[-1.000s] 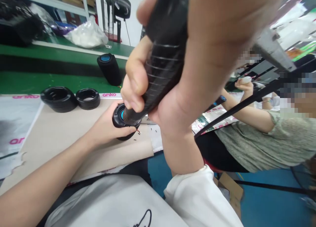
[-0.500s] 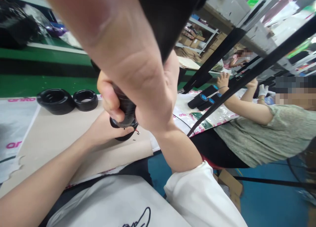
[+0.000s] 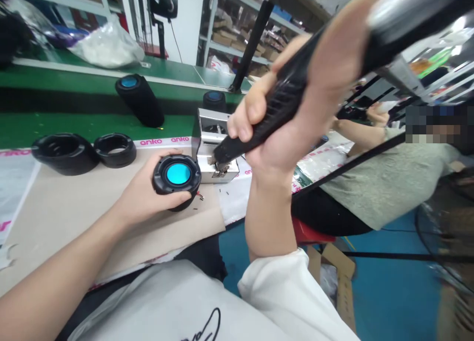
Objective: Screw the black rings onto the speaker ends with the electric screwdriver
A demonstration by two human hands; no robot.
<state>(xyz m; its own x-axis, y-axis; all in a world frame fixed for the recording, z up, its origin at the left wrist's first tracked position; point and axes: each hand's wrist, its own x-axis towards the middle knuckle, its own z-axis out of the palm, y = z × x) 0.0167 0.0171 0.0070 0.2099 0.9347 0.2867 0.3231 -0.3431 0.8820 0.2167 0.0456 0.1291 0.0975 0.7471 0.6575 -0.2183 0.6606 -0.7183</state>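
Note:
My left hand (image 3: 144,188) is wrapped round a black cylindrical speaker (image 3: 161,175) with a shiny blue disc on its upward end, held upright on the beige mat (image 3: 74,207). Thin wires and small dark bits show beside its base. My right hand (image 3: 289,113) grips a black electric screwdriver (image 3: 281,101), tilted, its lower end at the front of a metal screw feeder (image 3: 218,173). The exact tip is hard to make out there. Two black rings, a larger ring (image 3: 64,165) and a smaller ring (image 3: 116,160), lie left of the speaker.
Behind the mat, a speaker (image 3: 142,104) leans on the green bench (image 3: 96,123), with another speaker (image 3: 214,100) near the feeder. A plastic bag (image 3: 107,47) rests on the ledge. At right, a dark pole (image 3: 355,158) slants before a co-worker (image 3: 392,178). A cardboard box (image 3: 338,267) stands on the floor.
My right hand has carried the screwdriver from above the speaker away to the screw feeder on the right. The speaker's blue end is now uncovered; my left hand still holds it.

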